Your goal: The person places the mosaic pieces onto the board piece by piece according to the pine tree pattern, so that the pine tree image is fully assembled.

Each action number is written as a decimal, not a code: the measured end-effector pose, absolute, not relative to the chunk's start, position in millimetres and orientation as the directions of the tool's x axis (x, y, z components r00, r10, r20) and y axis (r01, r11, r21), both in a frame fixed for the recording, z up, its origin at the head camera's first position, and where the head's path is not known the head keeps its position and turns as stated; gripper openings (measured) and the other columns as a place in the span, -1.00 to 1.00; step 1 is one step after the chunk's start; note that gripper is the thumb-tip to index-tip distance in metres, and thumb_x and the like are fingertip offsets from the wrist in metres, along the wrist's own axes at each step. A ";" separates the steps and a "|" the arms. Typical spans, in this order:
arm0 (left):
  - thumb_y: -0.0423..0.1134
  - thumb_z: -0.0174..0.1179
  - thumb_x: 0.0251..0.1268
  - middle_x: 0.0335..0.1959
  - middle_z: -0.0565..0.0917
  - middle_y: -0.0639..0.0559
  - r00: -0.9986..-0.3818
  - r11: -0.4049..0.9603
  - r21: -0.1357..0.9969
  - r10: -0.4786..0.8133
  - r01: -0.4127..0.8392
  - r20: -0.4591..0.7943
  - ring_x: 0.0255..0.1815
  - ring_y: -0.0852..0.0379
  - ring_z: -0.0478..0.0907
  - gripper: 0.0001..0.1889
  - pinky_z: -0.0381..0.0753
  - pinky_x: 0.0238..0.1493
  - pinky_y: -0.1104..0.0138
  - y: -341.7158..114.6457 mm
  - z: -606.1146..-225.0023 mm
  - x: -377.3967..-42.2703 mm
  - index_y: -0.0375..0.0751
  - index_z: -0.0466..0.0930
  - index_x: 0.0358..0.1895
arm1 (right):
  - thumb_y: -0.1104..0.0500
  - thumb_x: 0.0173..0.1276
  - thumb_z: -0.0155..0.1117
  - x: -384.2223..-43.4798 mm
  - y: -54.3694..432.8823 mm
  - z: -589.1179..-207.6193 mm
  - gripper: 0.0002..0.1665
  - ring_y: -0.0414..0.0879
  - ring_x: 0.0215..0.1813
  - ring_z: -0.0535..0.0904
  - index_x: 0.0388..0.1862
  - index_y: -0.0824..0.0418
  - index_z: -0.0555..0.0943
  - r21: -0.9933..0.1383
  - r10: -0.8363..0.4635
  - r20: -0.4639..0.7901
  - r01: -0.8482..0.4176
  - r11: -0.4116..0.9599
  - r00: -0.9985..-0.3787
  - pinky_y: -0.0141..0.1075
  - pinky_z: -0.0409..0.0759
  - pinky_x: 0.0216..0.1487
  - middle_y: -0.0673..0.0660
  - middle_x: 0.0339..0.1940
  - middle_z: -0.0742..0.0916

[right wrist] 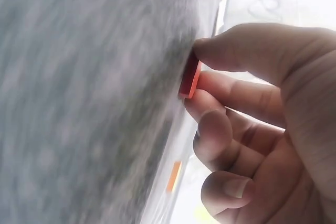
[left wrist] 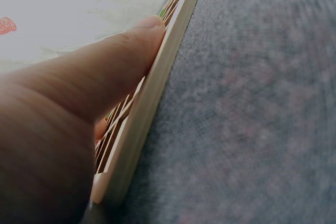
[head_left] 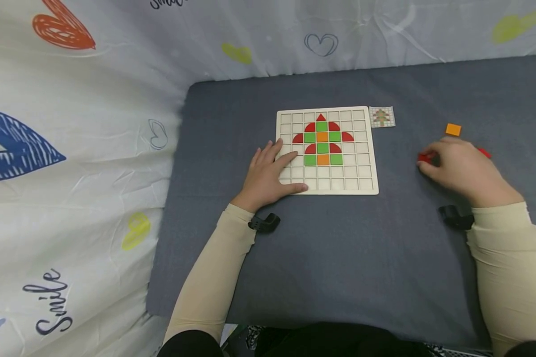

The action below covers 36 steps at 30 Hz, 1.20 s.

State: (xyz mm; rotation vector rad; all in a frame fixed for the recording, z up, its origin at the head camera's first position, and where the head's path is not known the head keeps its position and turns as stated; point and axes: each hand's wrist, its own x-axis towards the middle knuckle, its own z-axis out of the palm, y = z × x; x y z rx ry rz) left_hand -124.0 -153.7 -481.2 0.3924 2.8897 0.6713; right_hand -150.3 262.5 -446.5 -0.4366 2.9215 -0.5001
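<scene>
A pale wooden grid board point(head_left: 358, 184) lies on the table with red, green and orange pieces set in a tree-like pattern. My left hand point(head_left: 265, 177) rests spread over the board's left side, its thumb point(left wrist: 121, 56) along the front edge in the left wrist view. To the right of the board, my right hand point(head_left: 466, 171) pinches a small red block point(right wrist: 190, 80) between thumb and fingers, close over the cloth. Just beyond that hand lies an orange square block point(head_left: 453, 130). Another red piece point(head_left: 484, 152) shows partly from behind the hand.
A small picture card point(head_left: 381, 117) with a tree pattern lies against the board's upper right edge. Grey cloth point(head_left: 339, 263) covers the table. A white curtain point(head_left: 268, 34) printed with hearts hangs behind the table and at its left.
</scene>
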 end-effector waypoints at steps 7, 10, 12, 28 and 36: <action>0.44 0.44 0.09 0.76 0.00 -0.01 -0.954 0.865 0.450 0.290 0.224 -0.082 0.77 -0.01 -0.22 -0.02 -0.38 0.73 0.10 -154.3 -482.5 -124.2 0.21 0.38 0.59 | 0.16 0.33 0.37 -154.9 244.3 -444.5 -0.65 0.16 -0.22 0.58 -0.08 0.44 0.71 -0.324 -0.326 -0.114 -0.276 0.905 -0.938 0.16 0.56 -0.16 0.39 -0.14 0.69; 0.44 0.44 0.09 0.76 -0.01 0.00 -0.953 0.862 0.453 0.293 0.227 -0.081 0.77 0.00 -0.22 -0.02 -0.38 0.73 0.11 -154.4 -482.7 -124.3 0.21 0.37 0.60 | 0.13 0.31 0.37 -156.5 236.7 -444.0 -0.64 0.13 -0.21 0.57 -0.07 0.41 0.72 -0.326 -0.344 -0.128 -0.288 0.901 -0.930 0.14 0.57 -0.18 0.35 -0.14 0.70; 0.44 0.44 0.10 0.76 -0.01 0.00 -0.952 0.862 0.453 0.294 0.227 -0.083 0.77 0.00 -0.22 -0.02 -0.39 0.73 0.11 -154.3 -482.5 -124.4 0.21 0.37 0.60 | 0.12 0.30 0.37 -157.8 231.7 -443.6 -0.62 0.13 -0.20 0.57 -0.05 0.39 0.71 -0.331 -0.352 -0.131 -0.294 0.897 -0.927 0.14 0.58 -0.18 0.34 -0.14 0.71; 0.51 0.38 0.10 0.76 -0.03 0.03 -0.949 0.870 0.435 0.301 0.233 -0.093 0.77 0.01 -0.23 -0.01 -0.40 0.72 0.13 -157.7 -483.0 -125.7 0.23 0.35 0.61 | 0.12 0.28 0.49 -172.3 170.9 -421.6 -0.57 0.07 -0.22 0.55 0.07 0.33 0.74 -0.319 -0.489 -0.138 -0.429 0.845 -0.861 -0.05 0.52 -0.28 0.31 -0.02 0.74; 0.56 0.36 0.06 0.76 0.00 0.06 -0.951 0.873 0.434 0.291 0.221 -0.101 0.77 0.03 -0.20 0.23 -0.36 0.73 0.12 -157.5 -482.8 -126.9 0.03 0.07 0.72 | 0.19 0.24 0.41 -177.5 135.6 -413.7 -0.61 0.04 -0.15 0.58 0.05 0.28 0.77 -0.321 -0.577 -0.138 -0.515 0.795 -0.805 -0.01 0.63 -0.15 0.21 -0.05 0.74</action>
